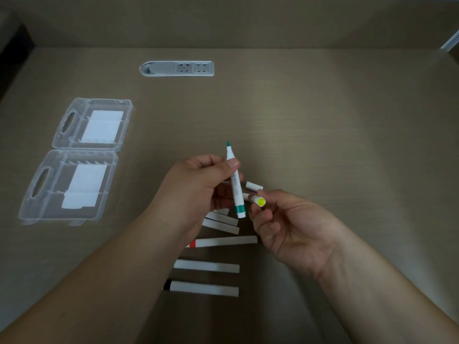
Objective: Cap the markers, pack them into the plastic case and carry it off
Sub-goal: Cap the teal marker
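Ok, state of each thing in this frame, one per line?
Plastic case: open, lying flat, no markers inside.
Green marker: uncapped, tip up, held by left hand.
Yellow-ended cap: off any marker, pinched by right hand.
Markers on desk: lying loose.

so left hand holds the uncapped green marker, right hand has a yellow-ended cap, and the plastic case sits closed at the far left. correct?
Not quite: the plastic case lies open, both halves flat on the table, as the head view shows. The rest holds: the left hand holds the uncapped green marker and the right hand holds the yellow-ended cap.
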### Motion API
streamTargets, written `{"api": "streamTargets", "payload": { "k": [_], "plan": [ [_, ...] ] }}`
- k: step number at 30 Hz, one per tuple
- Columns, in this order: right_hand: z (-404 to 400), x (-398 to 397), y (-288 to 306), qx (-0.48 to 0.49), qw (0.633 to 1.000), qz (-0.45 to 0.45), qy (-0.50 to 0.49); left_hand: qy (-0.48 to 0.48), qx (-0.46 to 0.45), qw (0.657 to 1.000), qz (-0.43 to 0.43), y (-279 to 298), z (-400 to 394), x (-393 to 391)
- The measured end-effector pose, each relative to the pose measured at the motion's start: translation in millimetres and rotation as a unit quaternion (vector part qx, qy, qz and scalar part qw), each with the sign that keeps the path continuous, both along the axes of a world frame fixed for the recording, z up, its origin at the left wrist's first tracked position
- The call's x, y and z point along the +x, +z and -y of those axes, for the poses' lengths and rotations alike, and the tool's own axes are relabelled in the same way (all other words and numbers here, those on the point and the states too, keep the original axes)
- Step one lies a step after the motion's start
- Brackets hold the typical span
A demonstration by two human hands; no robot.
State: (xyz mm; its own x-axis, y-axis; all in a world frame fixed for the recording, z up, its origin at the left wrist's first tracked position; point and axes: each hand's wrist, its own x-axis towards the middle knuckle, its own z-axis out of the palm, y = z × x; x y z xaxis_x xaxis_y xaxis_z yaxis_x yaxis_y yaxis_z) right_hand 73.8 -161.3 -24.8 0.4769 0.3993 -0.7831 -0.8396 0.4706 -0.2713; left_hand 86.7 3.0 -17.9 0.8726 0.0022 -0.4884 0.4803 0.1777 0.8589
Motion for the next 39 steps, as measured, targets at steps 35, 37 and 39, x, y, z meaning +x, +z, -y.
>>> {"api": "streamTargets", "payload": {
  "k": [35, 37, 39],
  "plan": [
    [16.6, 41.2, -26.0, -0.543, 0.601, 0.523, 0.265, 0.015, 0.026, 0.999, -0.021, -10.6, -8.6, 4.0],
    [18.3, 31.6, -19.4, -0.493, 0.663, 0.518, 0.224, 0.018, 0.031, 0.999, -0.019, -9.4, -8.4, 6.1],
    [19.0, 21.4, -11.8, -0.448, 0.700, 0.515, 0.210, 0.022, 0.034, 0.999, -0.011, -7.9, -6.8, 7.9]
  ]
}}
